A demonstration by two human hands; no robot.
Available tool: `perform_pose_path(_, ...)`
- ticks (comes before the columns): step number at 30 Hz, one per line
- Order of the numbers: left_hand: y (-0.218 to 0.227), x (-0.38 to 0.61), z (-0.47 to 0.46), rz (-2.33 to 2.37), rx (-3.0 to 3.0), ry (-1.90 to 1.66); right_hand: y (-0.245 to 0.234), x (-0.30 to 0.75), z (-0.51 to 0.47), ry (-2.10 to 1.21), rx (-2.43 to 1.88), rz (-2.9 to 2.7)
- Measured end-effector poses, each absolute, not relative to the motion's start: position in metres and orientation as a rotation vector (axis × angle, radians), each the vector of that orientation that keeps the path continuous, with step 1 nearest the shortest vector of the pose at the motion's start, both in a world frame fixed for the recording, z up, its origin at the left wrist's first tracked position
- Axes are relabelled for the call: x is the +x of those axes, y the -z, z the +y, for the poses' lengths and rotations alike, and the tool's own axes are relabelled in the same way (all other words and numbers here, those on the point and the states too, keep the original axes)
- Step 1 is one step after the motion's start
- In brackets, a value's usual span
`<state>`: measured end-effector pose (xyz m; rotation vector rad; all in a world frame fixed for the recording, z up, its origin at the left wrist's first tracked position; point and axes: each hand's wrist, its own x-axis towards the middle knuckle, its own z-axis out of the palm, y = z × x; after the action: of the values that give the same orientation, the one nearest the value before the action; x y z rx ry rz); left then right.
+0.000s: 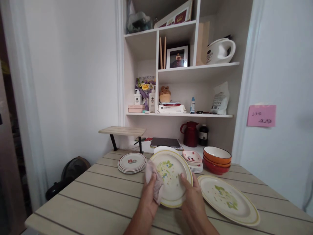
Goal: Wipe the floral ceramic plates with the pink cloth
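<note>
A round cream plate (pixel 171 191) with a yellow rim and a green floral print is held up, tilted, between my two hands. My left hand (pixel 149 192) is closed on a pinkish cloth (pixel 154 182) pressed against the plate's left rim. At the right rim, my right hand (pixel 193 197) grips the plate, its thumb on the face and the fingers behind. A larger oval platter (pixel 228 199) with the same print lies on the table just right of that hand.
The slatted wooden table (pixel 97 199) carries stacked small plates (pixel 132 162) at left, patterned dishes (pixel 192 157) behind, and stacked orange and red bowls (pixel 217 160) at right. A small raised shelf (pixel 122 131) stands back left. A red jug (pixel 190 134) and dark bottle (pixel 203 134) stand behind.
</note>
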<state>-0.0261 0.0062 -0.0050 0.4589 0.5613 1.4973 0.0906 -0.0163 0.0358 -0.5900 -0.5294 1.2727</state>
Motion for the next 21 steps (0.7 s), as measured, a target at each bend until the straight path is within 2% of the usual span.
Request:
perform_pose_path(8,-0.004,-0.058,0.006,0.736,0.626,-1.718,-0.047,0.108,-0.014,-1.499,-0.647,-0.794)
perform_pose_path(12,-0.009,-0.07,-0.002,0.838,0.826,-1.683,-0.052,0.126,-0.014,-1.604,-0.692,-0.985)
perform_pose_path(21,-0.013,-0.062,-0.01,0.896,0.977,-1.655,-0.056,0.127,-0.02,-1.571,-0.742,-1.095)
